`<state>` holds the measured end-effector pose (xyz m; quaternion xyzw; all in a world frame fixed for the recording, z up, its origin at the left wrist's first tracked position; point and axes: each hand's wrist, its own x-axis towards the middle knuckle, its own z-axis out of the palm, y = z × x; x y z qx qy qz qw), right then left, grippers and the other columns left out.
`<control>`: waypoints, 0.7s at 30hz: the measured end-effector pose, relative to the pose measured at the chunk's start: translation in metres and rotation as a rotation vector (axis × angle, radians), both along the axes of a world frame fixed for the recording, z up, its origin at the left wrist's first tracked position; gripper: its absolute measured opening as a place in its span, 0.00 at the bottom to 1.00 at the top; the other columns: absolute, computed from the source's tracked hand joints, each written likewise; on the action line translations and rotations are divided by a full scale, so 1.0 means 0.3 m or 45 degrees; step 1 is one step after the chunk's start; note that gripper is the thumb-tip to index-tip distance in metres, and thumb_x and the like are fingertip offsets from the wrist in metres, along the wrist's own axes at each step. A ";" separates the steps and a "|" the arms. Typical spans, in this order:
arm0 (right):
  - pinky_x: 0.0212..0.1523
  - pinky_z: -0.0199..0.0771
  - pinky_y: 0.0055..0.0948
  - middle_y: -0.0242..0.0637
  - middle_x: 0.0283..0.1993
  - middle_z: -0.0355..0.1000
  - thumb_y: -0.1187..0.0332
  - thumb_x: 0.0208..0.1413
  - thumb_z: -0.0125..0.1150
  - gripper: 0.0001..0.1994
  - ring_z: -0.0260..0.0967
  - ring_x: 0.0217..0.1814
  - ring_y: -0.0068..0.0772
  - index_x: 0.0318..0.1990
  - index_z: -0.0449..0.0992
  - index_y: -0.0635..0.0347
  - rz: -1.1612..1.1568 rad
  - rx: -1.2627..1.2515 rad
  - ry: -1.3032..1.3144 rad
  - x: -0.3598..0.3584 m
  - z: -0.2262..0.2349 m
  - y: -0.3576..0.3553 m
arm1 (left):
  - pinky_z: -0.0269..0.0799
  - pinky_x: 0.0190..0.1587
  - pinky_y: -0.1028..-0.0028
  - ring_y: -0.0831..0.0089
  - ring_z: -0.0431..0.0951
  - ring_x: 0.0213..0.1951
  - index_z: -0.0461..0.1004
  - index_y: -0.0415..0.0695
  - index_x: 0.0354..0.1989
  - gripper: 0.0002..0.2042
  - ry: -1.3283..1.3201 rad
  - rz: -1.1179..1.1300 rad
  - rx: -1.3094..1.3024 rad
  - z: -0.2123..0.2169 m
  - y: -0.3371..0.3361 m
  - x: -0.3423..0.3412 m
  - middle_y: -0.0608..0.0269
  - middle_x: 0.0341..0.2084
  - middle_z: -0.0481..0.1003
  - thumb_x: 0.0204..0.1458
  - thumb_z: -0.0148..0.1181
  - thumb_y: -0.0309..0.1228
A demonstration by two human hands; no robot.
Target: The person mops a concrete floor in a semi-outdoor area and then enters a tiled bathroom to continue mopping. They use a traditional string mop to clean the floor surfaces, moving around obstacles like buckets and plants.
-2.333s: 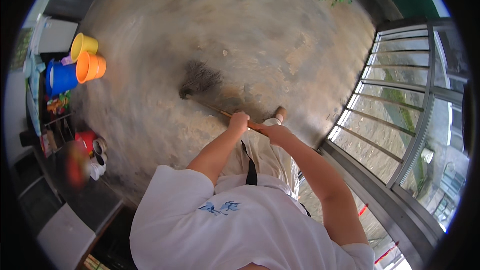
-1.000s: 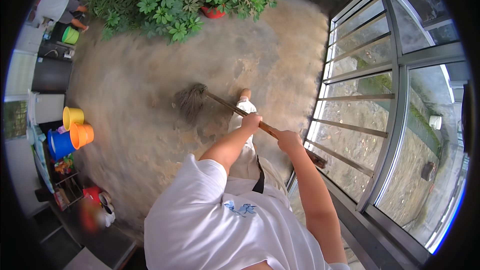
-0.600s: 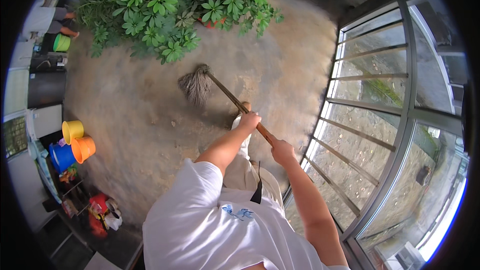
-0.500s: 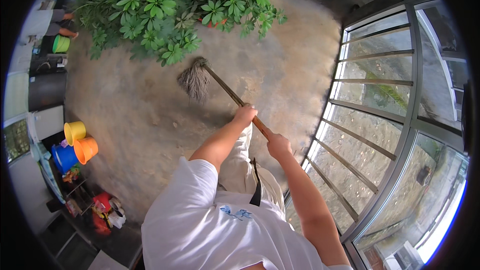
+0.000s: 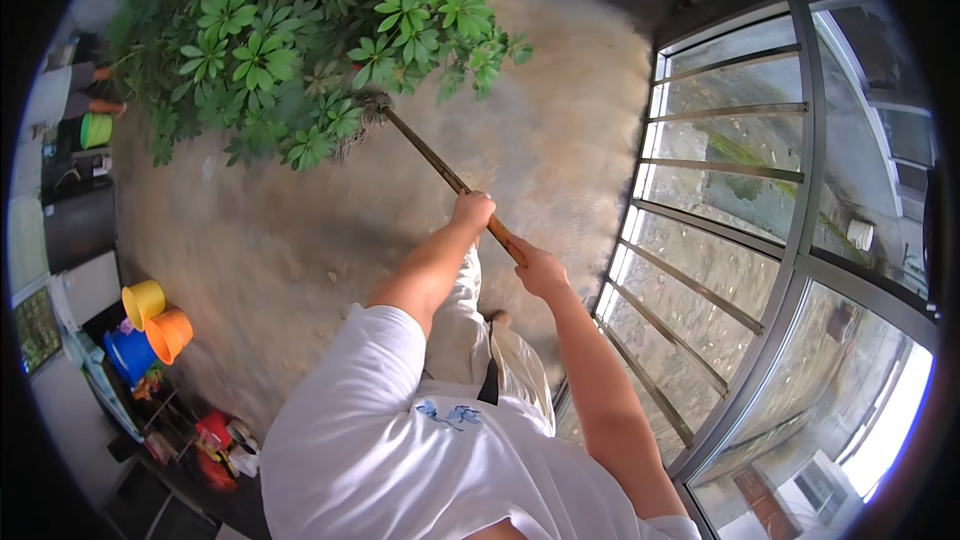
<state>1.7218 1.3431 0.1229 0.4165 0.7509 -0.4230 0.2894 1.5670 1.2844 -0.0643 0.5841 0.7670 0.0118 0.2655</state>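
Observation:
Both my hands grip the wooden handle of a mop (image 5: 428,153), which slants away from me to the upper left. My left hand (image 5: 474,210) is wrapped round the handle ahead of the other. Closer to my body, my right hand (image 5: 541,270) is closed near the handle's end. The grey string head of the mop rests on the concrete floor (image 5: 290,250), at the edge of a leafy green plant (image 5: 260,60). Leaves hide most of the strings.
Along the right runs a metal-framed glass partition with bars (image 5: 725,205). At the left stand a yellow bucket (image 5: 144,302), an orange bucket (image 5: 168,336) and a blue bucket (image 5: 128,354). Red bags (image 5: 214,440) lie at the lower left. Another person's legs (image 5: 95,90) show beside a green bucket (image 5: 96,130).
The mop head has moved away from me and slightly left, in under the plant's leaves. Both hands keep hold of the handle. The whole view has shifted a little.

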 end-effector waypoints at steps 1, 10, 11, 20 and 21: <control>0.45 0.67 0.40 0.41 0.46 0.70 0.70 0.45 0.53 0.31 0.66 0.48 0.46 0.59 0.57 0.31 -0.023 0.006 -0.015 0.042 0.006 0.015 | 0.66 0.44 0.61 0.66 0.72 0.41 0.75 0.52 0.22 0.06 0.007 -0.037 0.000 -0.007 0.032 0.038 0.65 0.30 0.73 0.41 0.51 0.31; 0.42 0.67 0.41 0.46 0.41 0.71 0.68 0.45 0.53 0.32 0.69 0.43 0.48 0.60 0.55 0.30 -0.290 0.080 -0.136 0.460 0.101 0.128 | 0.59 0.54 0.55 0.67 0.70 0.46 0.76 0.53 0.26 0.07 -0.120 -0.351 -0.140 0.094 0.314 0.483 0.66 0.34 0.73 0.44 0.50 0.33; 0.42 0.67 0.41 0.46 0.41 0.71 0.68 0.45 0.53 0.32 0.69 0.42 0.48 0.60 0.55 0.30 -0.298 0.086 -0.151 0.502 0.110 0.150 | 0.59 0.54 0.55 0.67 0.70 0.46 0.76 0.53 0.26 0.07 -0.126 -0.382 -0.158 0.109 0.352 0.528 0.66 0.35 0.73 0.45 0.50 0.32; 0.41 0.68 0.41 0.45 0.41 0.72 0.68 0.45 0.54 0.31 0.68 0.43 0.50 0.60 0.56 0.32 -0.498 0.100 -0.114 0.893 0.127 0.282 | 0.60 0.54 0.53 0.66 0.69 0.48 0.77 0.50 0.30 0.08 -0.127 -0.661 -0.252 0.148 0.573 0.929 0.67 0.38 0.73 0.43 0.53 0.26; 0.41 0.68 0.41 0.45 0.42 0.71 0.68 0.45 0.54 0.31 0.68 0.43 0.50 0.60 0.56 0.32 -0.522 0.090 -0.093 0.906 0.119 0.301 | 0.60 0.54 0.53 0.67 0.69 0.48 0.77 0.50 0.30 0.08 -0.118 -0.676 -0.254 0.145 0.590 0.943 0.67 0.38 0.73 0.44 0.53 0.26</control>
